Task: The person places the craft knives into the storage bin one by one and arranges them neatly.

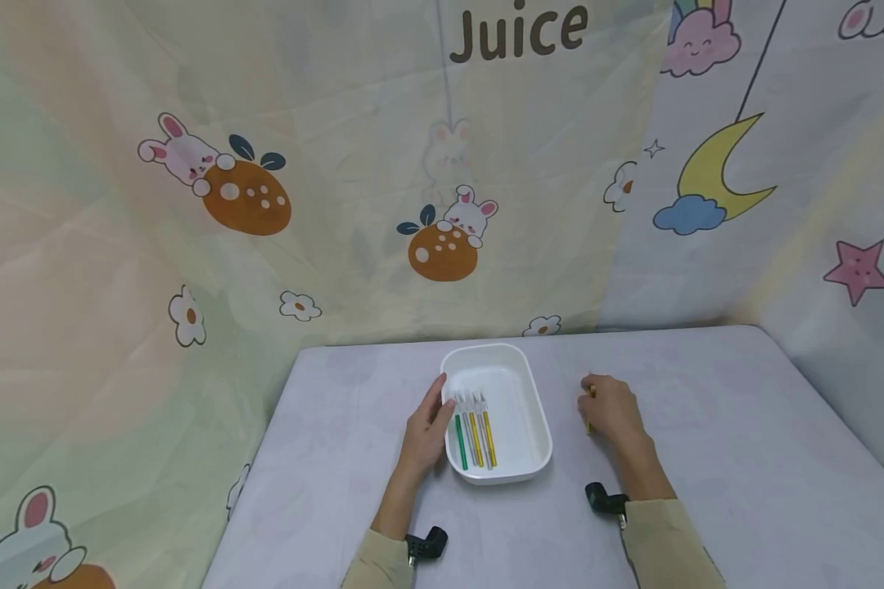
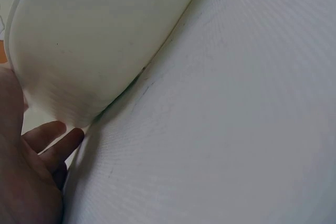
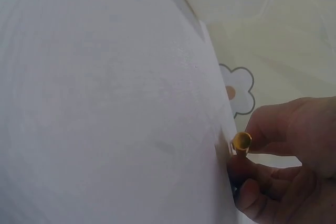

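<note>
A white plastic tray (image 1: 519, 417) stands on the table. Several slim pen-like sticks, yellow, green and silver with pale pointed tips, lie side by side in its left half; one is a green stick (image 1: 461, 442). My left hand (image 1: 423, 433) holds the tray at its left side, thumb at the rim. In the left wrist view, fingers (image 2: 65, 148) touch the tray's outer wall (image 2: 105, 40) low down. Right of the tray, my right hand (image 1: 613, 409) pinches a yellow pen-like stick (image 3: 242, 141) just at the tabletop. Its round, hollow-looking end faces the right wrist camera; the hand hides much of it.
A pale cloth covers the table (image 1: 744, 442). Behind it hangs a printed curtain (image 1: 354, 204) with rabbits, oranges and flowers, meeting the table's back edge. Dark wrist cameras (image 1: 429, 543) sit at both sleeves.
</note>
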`<state>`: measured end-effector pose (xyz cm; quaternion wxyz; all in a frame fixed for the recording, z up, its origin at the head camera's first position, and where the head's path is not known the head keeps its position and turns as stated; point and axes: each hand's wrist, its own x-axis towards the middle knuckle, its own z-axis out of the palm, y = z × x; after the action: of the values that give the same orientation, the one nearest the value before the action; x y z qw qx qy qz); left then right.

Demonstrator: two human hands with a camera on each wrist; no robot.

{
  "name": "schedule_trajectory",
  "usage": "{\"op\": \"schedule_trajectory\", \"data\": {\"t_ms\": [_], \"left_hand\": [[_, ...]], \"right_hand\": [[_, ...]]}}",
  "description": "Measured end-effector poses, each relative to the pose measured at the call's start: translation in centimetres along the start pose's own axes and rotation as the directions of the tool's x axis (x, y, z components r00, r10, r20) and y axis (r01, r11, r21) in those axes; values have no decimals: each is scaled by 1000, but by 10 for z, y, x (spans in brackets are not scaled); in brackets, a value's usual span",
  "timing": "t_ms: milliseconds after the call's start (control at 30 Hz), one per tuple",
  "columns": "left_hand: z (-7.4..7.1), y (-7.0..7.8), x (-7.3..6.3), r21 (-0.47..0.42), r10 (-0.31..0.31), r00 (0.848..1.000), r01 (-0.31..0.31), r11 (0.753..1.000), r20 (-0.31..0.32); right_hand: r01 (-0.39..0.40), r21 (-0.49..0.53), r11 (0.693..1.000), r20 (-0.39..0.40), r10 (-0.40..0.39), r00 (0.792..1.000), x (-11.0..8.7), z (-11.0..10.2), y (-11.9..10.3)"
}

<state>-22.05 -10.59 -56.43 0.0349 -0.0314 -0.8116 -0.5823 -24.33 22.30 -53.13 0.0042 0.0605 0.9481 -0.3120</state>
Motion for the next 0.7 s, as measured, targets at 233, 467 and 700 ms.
{"op": "schedule_trajectory", "data": {"t_ms": [233,467,700], "left_hand": [[0,-1,0,0,4,1000,-4,1000,0],[-1,-1,1,2,8,1000,-8,1000,1],[-1,-2,1,4,9,1000,-9,1000,3]], "right_hand": [[-16,10,1000,18,16,1000,0,0,-1],[-22,39,999,17,21,1000,0,0,-4],[-7,39,999,-14,7,1000,0,2,-10]]}}
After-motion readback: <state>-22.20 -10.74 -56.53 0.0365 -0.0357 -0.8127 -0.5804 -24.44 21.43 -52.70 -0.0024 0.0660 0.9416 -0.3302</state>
